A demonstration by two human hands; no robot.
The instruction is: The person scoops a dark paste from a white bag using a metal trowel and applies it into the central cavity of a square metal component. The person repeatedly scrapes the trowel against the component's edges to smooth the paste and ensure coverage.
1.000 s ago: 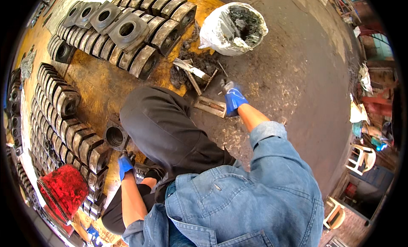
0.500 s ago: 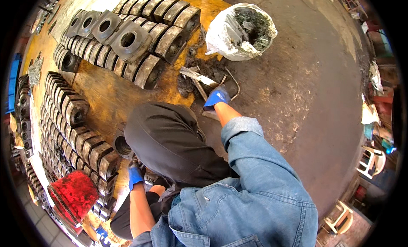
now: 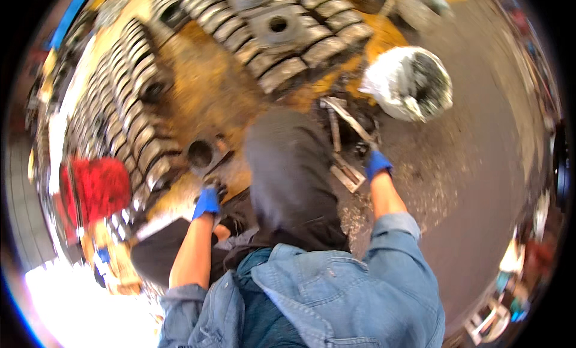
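Observation:
My left hand (image 3: 210, 198), in a dark glove with a blue cuff, is low beside my bent leg. Its blurred fingers are just short of a loose metal block (image 3: 219, 158) with a round hole; I cannot tell whether they grip anything. My right hand (image 3: 377, 162), gloved alike, is beyond my knee to the right. Its dark fingers meet the near end of a long pale strip (image 3: 351, 121), but blur hides whether they close on it. A brown bar (image 3: 335, 132) and a short flat wood-coloured piece (image 3: 348, 173) lie left of that hand.
Rows of curved metal blocks (image 3: 282, 75) stand ahead, with flat holed plates (image 3: 294, 31) on top. More rows (image 3: 120, 102) line the left, near a red container (image 3: 99, 189). A white bag (image 3: 390, 87) of dark scraps stands at the far right on the grey floor (image 3: 474, 162).
The view has turned, shifting the scene to the right. My right hand has moved off the wood-coloured piece to the strip's near end. My left hand now shows more fully near the holed block.

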